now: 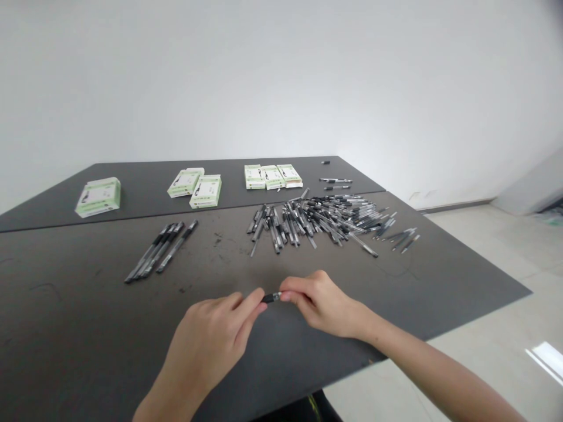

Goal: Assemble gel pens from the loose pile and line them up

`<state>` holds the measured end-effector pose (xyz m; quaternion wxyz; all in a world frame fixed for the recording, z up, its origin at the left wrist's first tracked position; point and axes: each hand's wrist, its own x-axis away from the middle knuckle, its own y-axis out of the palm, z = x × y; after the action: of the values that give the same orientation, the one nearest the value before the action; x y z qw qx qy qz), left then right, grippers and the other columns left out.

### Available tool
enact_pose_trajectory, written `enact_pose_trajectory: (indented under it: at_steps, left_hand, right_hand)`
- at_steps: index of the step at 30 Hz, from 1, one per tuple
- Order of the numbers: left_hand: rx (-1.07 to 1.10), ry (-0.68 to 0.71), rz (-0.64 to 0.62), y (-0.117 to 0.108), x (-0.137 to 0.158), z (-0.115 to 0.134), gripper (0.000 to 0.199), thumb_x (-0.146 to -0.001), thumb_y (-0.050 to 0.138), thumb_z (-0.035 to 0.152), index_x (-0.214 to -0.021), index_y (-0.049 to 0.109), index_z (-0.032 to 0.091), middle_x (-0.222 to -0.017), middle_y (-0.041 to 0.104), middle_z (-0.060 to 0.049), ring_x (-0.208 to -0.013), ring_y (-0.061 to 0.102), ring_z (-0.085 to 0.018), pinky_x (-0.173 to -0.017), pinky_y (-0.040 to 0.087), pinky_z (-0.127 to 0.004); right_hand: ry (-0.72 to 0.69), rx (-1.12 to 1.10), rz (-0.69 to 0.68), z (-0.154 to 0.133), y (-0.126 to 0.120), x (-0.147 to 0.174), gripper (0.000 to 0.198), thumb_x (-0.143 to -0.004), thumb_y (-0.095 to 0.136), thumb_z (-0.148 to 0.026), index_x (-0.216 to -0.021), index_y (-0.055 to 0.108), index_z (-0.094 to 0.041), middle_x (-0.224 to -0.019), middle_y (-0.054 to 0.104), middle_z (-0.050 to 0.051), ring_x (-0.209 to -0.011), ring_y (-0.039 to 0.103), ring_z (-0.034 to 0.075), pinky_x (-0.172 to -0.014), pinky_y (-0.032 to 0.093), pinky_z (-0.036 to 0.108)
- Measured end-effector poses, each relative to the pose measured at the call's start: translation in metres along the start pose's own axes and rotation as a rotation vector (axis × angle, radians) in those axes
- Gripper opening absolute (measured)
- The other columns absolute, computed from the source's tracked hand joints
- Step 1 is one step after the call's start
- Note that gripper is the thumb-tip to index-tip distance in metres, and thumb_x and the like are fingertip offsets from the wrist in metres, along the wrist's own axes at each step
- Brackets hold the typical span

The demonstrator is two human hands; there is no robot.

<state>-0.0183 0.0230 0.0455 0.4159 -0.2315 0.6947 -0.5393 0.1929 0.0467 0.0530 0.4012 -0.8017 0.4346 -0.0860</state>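
Note:
A black and clear pen (271, 298) is held between my two hands, just above the near part of the table. My left hand (215, 328) pinches its dark grip end, hiding most of the barrel. At the other end, the thumb and forefinger of my right hand (319, 302) are closed on the tip. Whether that tip is a separate piece I cannot tell. Several black pens (160, 249) lie side by side to the left. Beyond my hands spreads a large heap of clear and black pen parts (325, 217).
Green and white boxes stand at the back: one box (99, 196) at far left, two by a front box (206, 191), three around a middle box (272, 177). Thin refills (402, 238) lie right of the heap. The dark table (466, 275) ends at a diagonal right edge.

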Motion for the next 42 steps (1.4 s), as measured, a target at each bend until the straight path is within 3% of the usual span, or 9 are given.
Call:
enact_pose_trajectory:
  at_steps: [3,7,17,23,26,29,31,35,42]
  left_hand:
    - [-0.039,0.026,-0.015,0.000,0.000,-0.002,0.026,-0.091,0.037,0.030,-0.098,0.062,0.027,-0.063,0.064,0.003,-0.052,0.063,-0.017,-0.048,0.040,-0.028]
    - [-0.083,0.024,-0.031,0.002,0.000,-0.004,0.025,-0.091,0.038,0.029,-0.097,0.062,0.027,-0.063,0.065,0.003,-0.052,0.063,-0.017,-0.048,0.040,-0.028]
    - [-0.158,-0.013,-0.050,0.003,0.003,-0.009,0.026,-0.090,0.040,0.030,-0.097,0.064,0.028,-0.062,0.065,0.002,-0.050,0.062,-0.017,-0.047,0.038,-0.027]
    - [-0.156,-0.042,-0.061,0.005,0.002,-0.010,0.025,-0.089,0.041,0.031,-0.099,0.064,0.027,-0.062,0.065,0.003,-0.051,0.064,-0.018,-0.047,0.041,-0.028]
    - [-0.066,-0.080,-0.008,0.006,0.002,-0.012,0.028,-0.091,0.039,0.032,-0.102,0.063,0.026,-0.067,0.068,0.002,-0.054,0.065,-0.018,-0.049,0.043,-0.027]
    - [0.040,-0.141,0.087,0.008,0.005,-0.016,0.031,-0.092,0.037,0.035,-0.102,0.063,0.023,-0.080,0.072,-0.001,-0.060,0.067,-0.017,-0.053,0.046,-0.026]
    - [0.067,-0.195,0.139,0.008,0.007,-0.019,0.032,-0.092,0.037,0.037,-0.099,0.064,0.022,-0.085,0.073,-0.002,-0.063,0.068,-0.017,-0.054,0.047,-0.026]
    - [0.083,-0.240,0.178,0.010,0.010,-0.022,0.031,-0.092,0.036,0.037,-0.096,0.063,0.022,-0.084,0.073,-0.001,-0.065,0.069,-0.018,-0.054,0.048,-0.026]
    - [0.099,-0.229,0.157,0.009,0.011,-0.017,0.029,-0.093,0.034,0.035,-0.093,0.060,0.022,-0.080,0.073,0.000,-0.062,0.069,-0.017,-0.050,0.047,-0.025]
  right_hand:
    - [0.154,-0.178,-0.021,-0.002,0.004,-0.004,0.021,-0.087,0.042,-0.018,-0.068,0.053,-0.017,-0.054,0.045,-0.004,-0.046,0.046,0.006,-0.047,0.034,0.016]
    - [0.369,-0.433,-0.127,0.001,0.010,-0.011,0.020,-0.085,0.042,-0.020,-0.066,0.049,-0.017,-0.048,0.039,-0.007,-0.032,0.045,0.005,-0.031,0.028,0.014]
    - [0.447,-0.484,-0.188,0.004,0.013,-0.030,0.023,-0.082,0.045,-0.017,-0.059,0.048,-0.016,-0.039,0.036,-0.009,-0.030,0.044,0.005,-0.027,0.028,0.012]
    - [0.554,-0.668,-0.247,0.003,0.014,-0.035,0.026,-0.084,0.046,-0.023,-0.059,0.044,-0.017,-0.034,0.031,-0.011,-0.029,0.031,0.004,-0.031,0.037,0.016]
    - [0.450,-0.455,-0.194,0.001,0.002,-0.035,0.034,-0.090,0.039,-0.036,-0.062,0.047,-0.017,-0.037,0.035,-0.009,-0.033,0.036,0.006,-0.039,0.038,0.018]
    - [0.299,0.091,0.097,0.003,-0.014,-0.043,0.047,-0.096,0.023,-0.042,-0.070,0.054,-0.017,-0.050,0.052,-0.001,-0.048,0.053,0.010,-0.054,0.039,0.022]
    - [0.287,0.430,0.174,0.009,-0.021,-0.056,0.045,-0.097,0.021,-0.038,-0.083,0.058,-0.017,-0.065,0.062,0.004,-0.064,0.061,0.014,-0.063,0.040,0.024]
    - [0.349,0.669,0.052,0.029,-0.022,-0.094,0.027,-0.092,0.040,-0.033,-0.103,0.058,-0.014,-0.088,0.067,0.013,-0.086,0.064,0.023,-0.070,0.043,0.028]
    - [0.412,0.760,-0.088,0.043,-0.013,-0.137,0.027,-0.088,0.051,-0.031,-0.102,0.062,-0.011,-0.104,0.063,0.019,-0.101,0.060,0.025,-0.080,0.046,0.031]
